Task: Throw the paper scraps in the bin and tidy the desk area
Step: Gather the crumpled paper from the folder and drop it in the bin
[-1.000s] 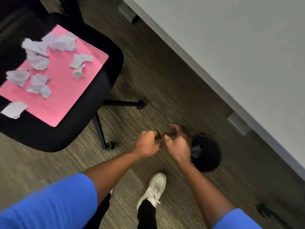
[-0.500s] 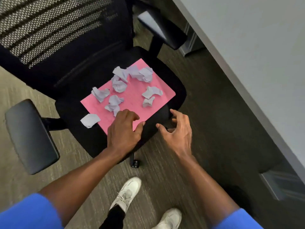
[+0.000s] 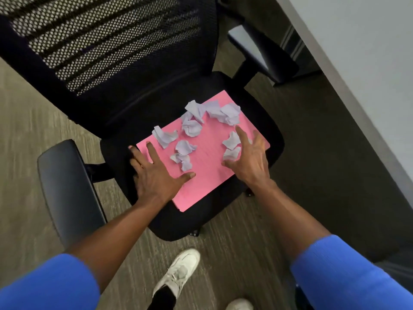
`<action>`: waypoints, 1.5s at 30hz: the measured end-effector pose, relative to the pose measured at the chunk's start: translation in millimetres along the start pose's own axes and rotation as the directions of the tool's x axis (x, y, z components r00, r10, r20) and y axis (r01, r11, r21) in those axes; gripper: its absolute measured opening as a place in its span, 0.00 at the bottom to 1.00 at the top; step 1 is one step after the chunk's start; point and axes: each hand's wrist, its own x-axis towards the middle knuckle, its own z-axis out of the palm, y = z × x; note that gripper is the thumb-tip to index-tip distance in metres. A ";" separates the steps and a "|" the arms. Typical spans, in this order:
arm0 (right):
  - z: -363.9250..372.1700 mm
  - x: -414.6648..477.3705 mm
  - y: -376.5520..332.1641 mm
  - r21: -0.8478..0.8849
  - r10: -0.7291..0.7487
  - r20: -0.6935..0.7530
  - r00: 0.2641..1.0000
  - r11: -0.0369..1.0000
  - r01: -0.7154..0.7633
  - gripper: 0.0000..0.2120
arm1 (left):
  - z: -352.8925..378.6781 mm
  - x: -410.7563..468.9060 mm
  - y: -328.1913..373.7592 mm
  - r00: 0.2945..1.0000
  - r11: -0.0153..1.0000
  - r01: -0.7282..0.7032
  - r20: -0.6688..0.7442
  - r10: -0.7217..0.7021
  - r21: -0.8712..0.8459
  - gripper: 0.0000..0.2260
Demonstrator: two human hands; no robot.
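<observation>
crumpled pale lilac paper scraps (image 3: 190, 127) lie on a pink paper sheet (image 3: 205, 166) on the black mesh office chair (image 3: 257, 121); left hand (image 3: 156, 177) and right hand (image 3: 250, 159) spread above, fingers open, gripping nothing.

A pink sheet (image 3: 207, 166) carries pale lilac scraps (image 3: 192, 127) on a black chair (image 3: 223, 211) whose mesh back at 11 o'clock shows white-dotted stripes, above streaked grey-brown carpet (image 3: 29, 121), blue sleeves (image 3: 348, 271) and white shoes (image 3: 178, 271).

A single head-worn camera looks steeply down and forward from close above a black office chair (image 3: 183, 90), its seat mid-frame, carpeted floor (image 3: 33, 121) around it, and a pale surface (image 3: 368, 52) edging the right.
</observation>
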 end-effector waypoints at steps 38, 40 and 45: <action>53.9 48.1 -69.1 -0.519 -0.440 0.176 0.880 0.718 0.463 0.21 | 17.9 47.1 5.2 0.881 0.882 -0.468 -0.049 0.470 0.055 0.10; 55.4 39.9 -59.0 -0.489 -0.453 0.128 0.882 0.745 0.453 0.19 | 21.7 44.6 3.4 0.864 0.867 -0.495 -0.071 0.498 0.062 0.07; 61.0 22.0 -38.7 -0.405 -0.449 0.046 0.893 0.808 0.427 0.13 | 28.7 37.0 1.5 0.852 0.858 -0.512 -0.110 0.512 0.024 0.05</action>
